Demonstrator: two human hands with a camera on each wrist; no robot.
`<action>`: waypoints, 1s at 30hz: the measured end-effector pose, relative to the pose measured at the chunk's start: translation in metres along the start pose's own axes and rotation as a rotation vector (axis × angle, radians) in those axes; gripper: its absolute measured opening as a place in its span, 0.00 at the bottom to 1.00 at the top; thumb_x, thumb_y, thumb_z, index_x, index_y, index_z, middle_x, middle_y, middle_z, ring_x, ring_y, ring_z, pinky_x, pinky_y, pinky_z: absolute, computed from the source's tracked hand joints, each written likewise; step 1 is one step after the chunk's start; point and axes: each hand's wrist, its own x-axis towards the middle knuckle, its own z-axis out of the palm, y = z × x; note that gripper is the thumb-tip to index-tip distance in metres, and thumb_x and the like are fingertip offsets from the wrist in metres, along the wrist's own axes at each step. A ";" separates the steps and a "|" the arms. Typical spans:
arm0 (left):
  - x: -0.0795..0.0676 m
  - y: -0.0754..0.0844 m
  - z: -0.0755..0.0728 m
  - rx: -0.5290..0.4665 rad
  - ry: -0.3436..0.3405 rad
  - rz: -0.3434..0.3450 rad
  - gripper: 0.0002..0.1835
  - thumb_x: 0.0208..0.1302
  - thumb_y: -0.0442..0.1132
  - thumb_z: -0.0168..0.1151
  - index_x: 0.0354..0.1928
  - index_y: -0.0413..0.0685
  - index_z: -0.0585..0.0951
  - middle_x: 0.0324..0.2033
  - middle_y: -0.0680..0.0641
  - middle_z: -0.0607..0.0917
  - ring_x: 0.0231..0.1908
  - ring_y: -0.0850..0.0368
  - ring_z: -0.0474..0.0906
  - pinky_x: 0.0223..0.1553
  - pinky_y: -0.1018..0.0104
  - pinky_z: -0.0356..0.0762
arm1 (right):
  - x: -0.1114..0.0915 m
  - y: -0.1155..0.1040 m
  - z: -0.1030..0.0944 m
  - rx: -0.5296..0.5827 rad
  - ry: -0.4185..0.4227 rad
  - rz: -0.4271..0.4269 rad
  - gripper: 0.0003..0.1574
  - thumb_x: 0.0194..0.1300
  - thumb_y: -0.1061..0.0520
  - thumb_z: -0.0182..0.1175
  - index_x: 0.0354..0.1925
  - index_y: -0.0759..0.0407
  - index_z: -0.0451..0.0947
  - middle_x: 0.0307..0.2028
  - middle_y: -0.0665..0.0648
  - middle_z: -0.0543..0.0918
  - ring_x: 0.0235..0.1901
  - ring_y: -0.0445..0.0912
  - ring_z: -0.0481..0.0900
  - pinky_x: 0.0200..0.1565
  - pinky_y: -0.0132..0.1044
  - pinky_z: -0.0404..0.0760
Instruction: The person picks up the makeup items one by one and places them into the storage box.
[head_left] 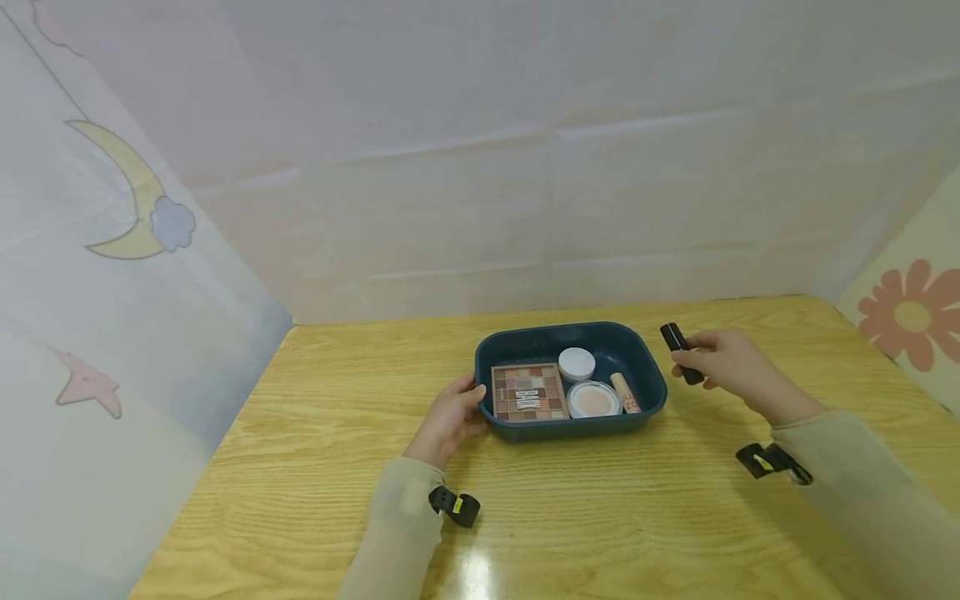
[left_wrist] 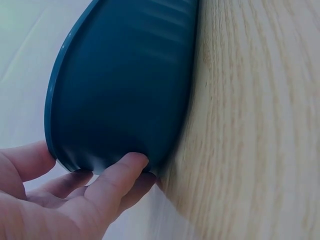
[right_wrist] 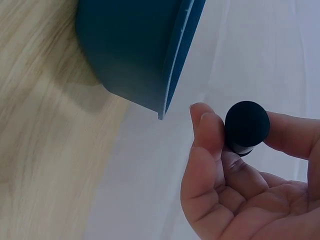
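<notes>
A dark blue plastic tub (head_left: 570, 429) stands on the table with makeup inside. My left hand (head_left: 450, 417) grips its left end, thumb at the rim and fingers against the outer wall, as the left wrist view also shows. Off the tub's right end, my right hand (head_left: 723, 367) pinches a black lipstick tube (head_left: 675, 337) between thumb and fingers, above the table. In the right wrist view the lipstick's round end faces the camera. Inside the tub lie an eyeshadow palette (head_left: 528, 392), a white round jar (head_left: 577, 363), a round compact (head_left: 594, 401) and a peach-coloured tube (head_left: 624, 392).
The wood-grain table (head_left: 337, 467) stretches to both sides and in front of the tub. Behind it hangs a pale cloth backdrop (head_left: 480, 208), with printed side panels at left and right. Black straps (head_left: 456, 504) sit on both wrists.
</notes>
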 end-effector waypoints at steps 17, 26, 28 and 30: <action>-0.002 0.002 0.000 -0.004 -0.018 0.001 0.28 0.75 0.34 0.46 0.73 0.36 0.57 0.66 0.31 0.66 0.62 0.35 0.68 0.59 0.38 0.65 | 0.004 -0.021 -0.001 0.043 0.003 -0.009 0.34 0.76 0.51 0.49 0.61 0.82 0.63 0.38 0.57 0.86 0.45 0.55 0.79 0.39 0.45 0.78; -0.001 0.001 0.001 0.006 -0.006 -0.003 0.26 0.76 0.34 0.46 0.73 0.36 0.59 0.64 0.31 0.69 0.60 0.36 0.70 0.58 0.38 0.66 | 0.007 -0.032 -0.003 0.076 -0.019 -0.001 0.35 0.76 0.50 0.48 0.62 0.82 0.62 0.39 0.57 0.86 0.40 0.49 0.80 0.39 0.43 0.78; -0.001 0.000 0.001 0.007 -0.002 -0.004 0.26 0.75 0.34 0.46 0.73 0.37 0.60 0.64 0.31 0.69 0.60 0.36 0.70 0.58 0.38 0.66 | 0.009 -0.035 -0.004 0.091 -0.019 0.002 0.35 0.76 0.50 0.48 0.62 0.82 0.61 0.38 0.55 0.86 0.38 0.48 0.80 0.39 0.42 0.78; -0.001 0.000 0.001 0.009 0.001 -0.005 0.26 0.75 0.34 0.46 0.72 0.36 0.60 0.64 0.31 0.69 0.60 0.36 0.70 0.58 0.38 0.66 | 0.011 -0.039 -0.004 0.100 -0.011 0.000 0.33 0.76 0.51 0.49 0.61 0.81 0.62 0.37 0.54 0.86 0.35 0.47 0.79 0.37 0.41 0.77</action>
